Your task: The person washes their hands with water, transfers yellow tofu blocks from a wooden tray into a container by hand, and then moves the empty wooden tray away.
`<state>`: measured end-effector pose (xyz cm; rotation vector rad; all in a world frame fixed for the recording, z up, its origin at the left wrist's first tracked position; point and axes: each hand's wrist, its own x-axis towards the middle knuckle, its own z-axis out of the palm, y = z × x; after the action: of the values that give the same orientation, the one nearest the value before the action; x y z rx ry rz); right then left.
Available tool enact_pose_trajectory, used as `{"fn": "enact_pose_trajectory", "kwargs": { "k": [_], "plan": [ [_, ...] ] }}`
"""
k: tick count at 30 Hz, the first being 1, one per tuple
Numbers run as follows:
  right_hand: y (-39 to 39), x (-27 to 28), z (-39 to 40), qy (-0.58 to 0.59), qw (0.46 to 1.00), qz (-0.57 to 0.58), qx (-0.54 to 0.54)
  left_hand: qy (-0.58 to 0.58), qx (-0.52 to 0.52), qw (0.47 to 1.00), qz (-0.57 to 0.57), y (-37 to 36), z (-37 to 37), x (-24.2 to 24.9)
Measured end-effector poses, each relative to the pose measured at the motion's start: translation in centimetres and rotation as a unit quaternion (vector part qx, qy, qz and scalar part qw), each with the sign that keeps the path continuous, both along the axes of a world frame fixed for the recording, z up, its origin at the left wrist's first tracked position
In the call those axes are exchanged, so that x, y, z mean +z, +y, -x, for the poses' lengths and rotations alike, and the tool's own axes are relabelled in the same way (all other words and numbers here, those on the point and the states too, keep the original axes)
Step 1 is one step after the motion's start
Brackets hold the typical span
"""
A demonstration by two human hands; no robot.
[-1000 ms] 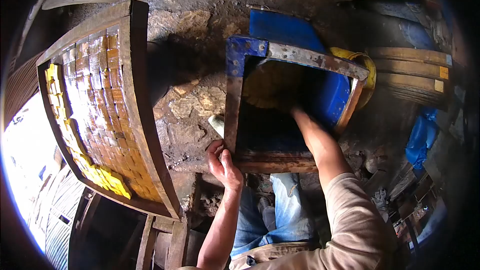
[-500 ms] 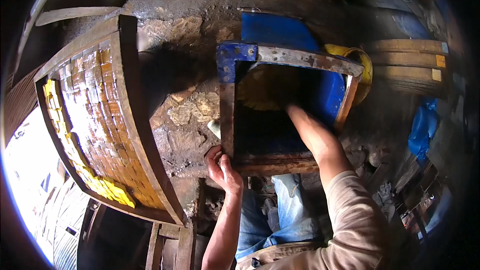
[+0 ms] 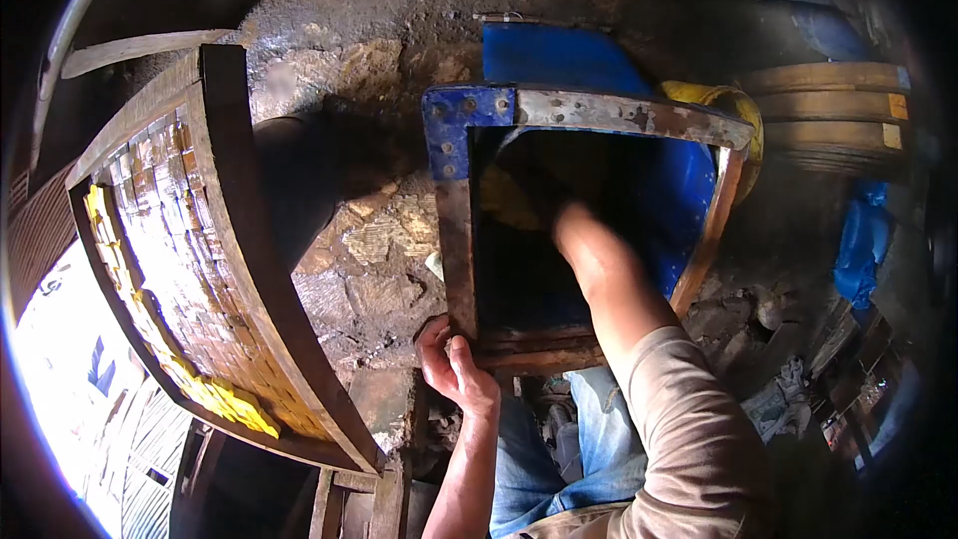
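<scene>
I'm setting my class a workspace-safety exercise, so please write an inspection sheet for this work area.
Surface: rough, uneven ground, partly shiny.
Job's things: wooden-edged frame with a blue corner, around a dark opening; blue wall inside. Contents too dark to tell.
Clutter: yellow container beside the frame's far right corner; blue plastic bundle farther right.
Hands: left hand at the frame's near left corner, fingers curled; right hand hidden inside, forearm visible.
Cables: nothing seen.
Surroundings: woven panel with yellow pieces, left; stacked wooden pieces, right.
</scene>
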<state>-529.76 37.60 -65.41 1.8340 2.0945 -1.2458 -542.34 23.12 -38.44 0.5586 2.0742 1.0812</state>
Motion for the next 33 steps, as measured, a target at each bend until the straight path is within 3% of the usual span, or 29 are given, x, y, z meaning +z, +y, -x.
{"fn": "enact_pose_trajectory", "kwargs": {
  "k": [23, 27, 33],
  "plan": [
    [4.4, 0.3, -0.2, -0.026, 0.999, -0.014, -0.023, 0.028, 0.004, 1.000, -0.014, -0.4, 0.0, -0.6],
    [3.2, 3.1, -1.7, -0.030, 0.998, -0.026, -0.052, 0.045, -0.012, 0.999, -0.020, 0.0, 0.0, -0.3],
    [-3.7, 12.3, -7.1, -0.059, 0.986, -0.031, -0.155, 0.086, -0.002, 0.996, 0.002, -0.1, -0.1, -0.8]
  ]
}}
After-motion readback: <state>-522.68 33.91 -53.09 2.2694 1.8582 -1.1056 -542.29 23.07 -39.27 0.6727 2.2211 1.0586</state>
